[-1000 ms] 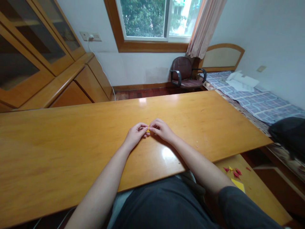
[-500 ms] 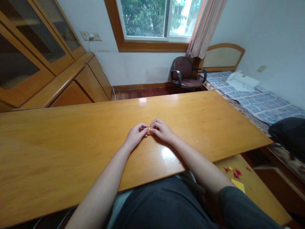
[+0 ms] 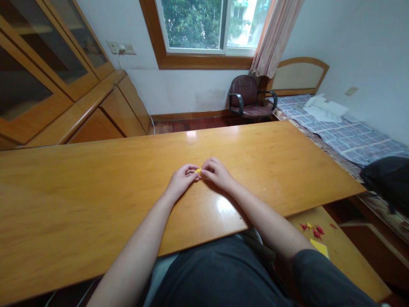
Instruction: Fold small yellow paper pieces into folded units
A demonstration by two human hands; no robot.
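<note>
A small piece of folded yellow paper [image 3: 198, 171] is pinched between my two hands, just over the wooden table [image 3: 96, 192]. My left hand [image 3: 182, 178] grips it from the left with thumb and fingertips. From the right, my right hand [image 3: 216, 172] has its thumb and forefinger closed on the other side. The fingers cover part of the paper, so its full shape is hidden.
On a lower wooden surface at the right lie several small red folded pieces [image 3: 317, 233], a little yellow one [image 3: 309, 225] and a yellow paper sheet [image 3: 319, 248]. Beyond the table are a brown armchair [image 3: 244, 91], a bed [image 3: 348, 132] and a cabinet [image 3: 96, 115].
The yellow paper has turned slightly between the fingers, and more of it shows. My fingertips have shifted a little; both arms stay nearly where they were.
</note>
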